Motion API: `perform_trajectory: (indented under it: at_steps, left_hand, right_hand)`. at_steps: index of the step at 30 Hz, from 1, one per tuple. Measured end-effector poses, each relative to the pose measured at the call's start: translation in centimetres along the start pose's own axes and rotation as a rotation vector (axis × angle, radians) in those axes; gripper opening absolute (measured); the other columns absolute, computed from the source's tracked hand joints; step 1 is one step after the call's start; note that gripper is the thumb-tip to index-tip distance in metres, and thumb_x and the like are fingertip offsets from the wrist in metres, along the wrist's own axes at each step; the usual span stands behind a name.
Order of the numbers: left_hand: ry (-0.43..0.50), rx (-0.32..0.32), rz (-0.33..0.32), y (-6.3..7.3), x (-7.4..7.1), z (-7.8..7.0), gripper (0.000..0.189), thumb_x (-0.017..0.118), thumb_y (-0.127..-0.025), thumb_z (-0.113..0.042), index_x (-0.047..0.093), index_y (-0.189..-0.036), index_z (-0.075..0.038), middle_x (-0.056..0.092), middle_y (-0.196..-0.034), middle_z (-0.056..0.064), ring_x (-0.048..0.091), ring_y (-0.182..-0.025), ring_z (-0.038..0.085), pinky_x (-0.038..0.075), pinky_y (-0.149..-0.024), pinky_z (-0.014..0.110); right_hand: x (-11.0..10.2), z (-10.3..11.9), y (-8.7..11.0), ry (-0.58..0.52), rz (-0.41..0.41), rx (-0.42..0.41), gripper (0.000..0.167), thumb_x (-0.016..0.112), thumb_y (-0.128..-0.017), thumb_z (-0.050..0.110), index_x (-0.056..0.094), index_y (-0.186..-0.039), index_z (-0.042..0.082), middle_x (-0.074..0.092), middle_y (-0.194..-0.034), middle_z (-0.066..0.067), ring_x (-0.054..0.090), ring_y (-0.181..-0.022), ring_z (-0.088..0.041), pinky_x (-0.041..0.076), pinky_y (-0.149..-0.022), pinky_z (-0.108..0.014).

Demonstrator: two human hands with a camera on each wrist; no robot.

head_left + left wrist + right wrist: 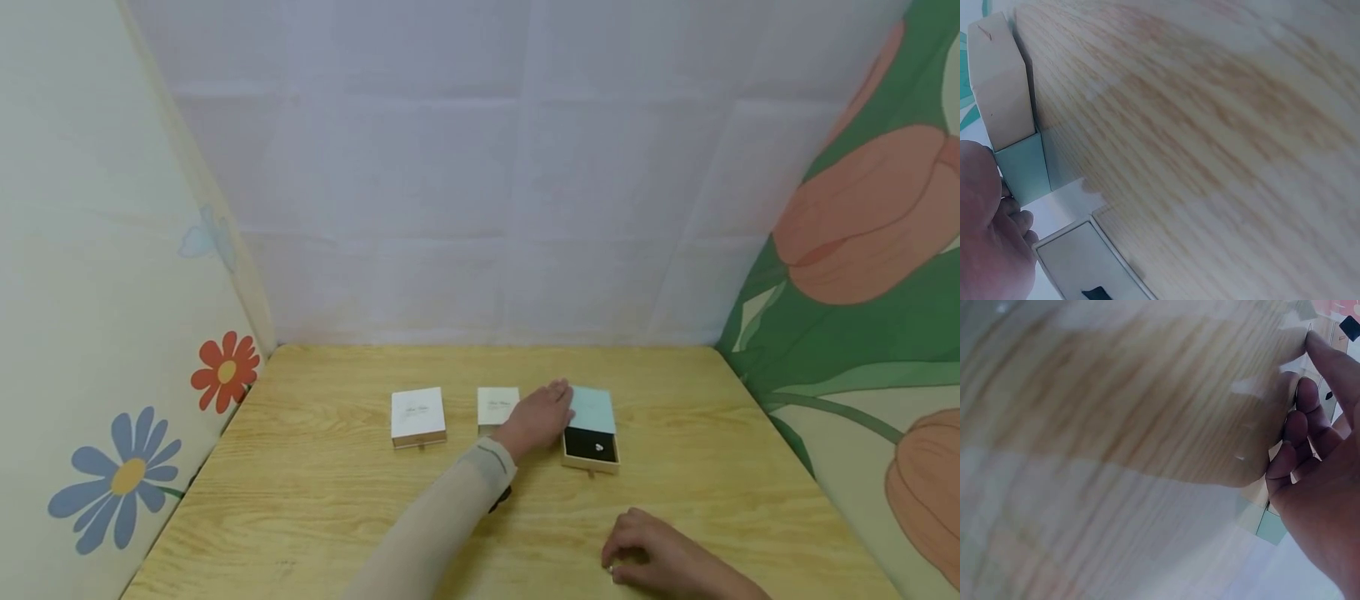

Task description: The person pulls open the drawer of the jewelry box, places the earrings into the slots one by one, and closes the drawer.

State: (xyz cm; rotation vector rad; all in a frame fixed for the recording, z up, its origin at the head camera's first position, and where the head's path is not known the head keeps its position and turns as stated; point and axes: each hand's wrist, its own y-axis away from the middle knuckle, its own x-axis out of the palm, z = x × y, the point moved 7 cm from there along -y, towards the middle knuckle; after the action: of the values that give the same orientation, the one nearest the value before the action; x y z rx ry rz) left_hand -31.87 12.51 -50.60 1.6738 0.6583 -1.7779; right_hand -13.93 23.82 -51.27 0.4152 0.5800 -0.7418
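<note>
A mint-green drawer box (592,408) stands right of centre, its drawer (570,462) slid out toward the front. On the drawer's black lining lies a small shiny jewellery piece (598,447). My left hand (536,421) reaches across to the box's left side, its fingers touching the mint sleeve (1025,165). In the left wrist view the fingertips are partly hidden. Near the front of the table, my right hand (656,554) pinches a tiny shiny jewellery piece (611,570) between thumb and finger; its exact kind is too small to tell.
Left of the mint box stands a cream box (495,404), partly covered by my left hand. A white box (417,412) sits farther left. All rest on a wooden table (322,500), with a white cloth behind and flowered cloths at both sides.
</note>
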Motion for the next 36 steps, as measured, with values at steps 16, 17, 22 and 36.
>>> perform_trajectory:
  at_steps: [16, 17, 22, 36]
  left_hand:
    - [-0.005, -0.007, -0.003, 0.1, -0.1, 0.0, 0.057, 0.022, -0.113, -0.039, 0.023, -0.162, -0.009, 0.020, -0.168, 0.006, 0.020, -0.155, 0.018, 0.021, -0.125, 0.030]
    - [-0.008, -0.008, -0.001, 0.1, -0.1, 0.0, 0.057, 0.022, -0.113, -0.039, 0.023, -0.162, -0.009, 0.020, -0.168, 0.005, 0.020, -0.155, 0.018, 0.021, -0.125, 0.030]
    - [0.008, -0.011, 0.003, 0.1, -0.2, 0.0, 0.057, 0.022, -0.113, -0.039, 0.023, -0.162, -0.010, 0.020, -0.168, 0.005, 0.020, -0.155, 0.018, 0.020, -0.126, 0.030]
    - [0.020, -0.010, -0.003, 0.1, -0.4, 0.0, 0.057, 0.023, -0.113, -0.038, 0.023, -0.162, -0.009, 0.021, -0.168, 0.007, 0.022, -0.154, 0.019, 0.023, -0.125, 0.032]
  right_hand:
    - [-0.5, 0.3, -0.3, -0.012, -0.047, 0.082, 0.006, 0.068, -0.097, 0.016, 0.069, -0.100, 0.021, 0.064, -0.096, 0.017, 0.057, -0.085, 0.001, 0.052, -0.071, -0.022]
    - [-0.5, 0.3, -0.3, -0.035, -0.046, 0.111, 0.006, 0.068, -0.097, 0.015, 0.069, -0.100, 0.020, 0.064, -0.095, 0.016, 0.058, -0.084, 0.000, 0.052, -0.071, -0.022]
    - [-0.6, 0.4, -0.6, -0.087, -0.067, 0.137, 0.003, 0.068, -0.096, 0.013, 0.068, -0.097, 0.016, 0.067, -0.091, 0.010, 0.061, -0.080, -0.003, 0.053, -0.068, -0.021]
    - [-1.2, 1.2, -1.0, -0.084, -0.135, 0.065, 0.006, 0.069, -0.095, 0.011, 0.064, -0.097, 0.014, 0.065, -0.089, 0.008, 0.060, -0.079, -0.002, 0.054, -0.064, -0.023]
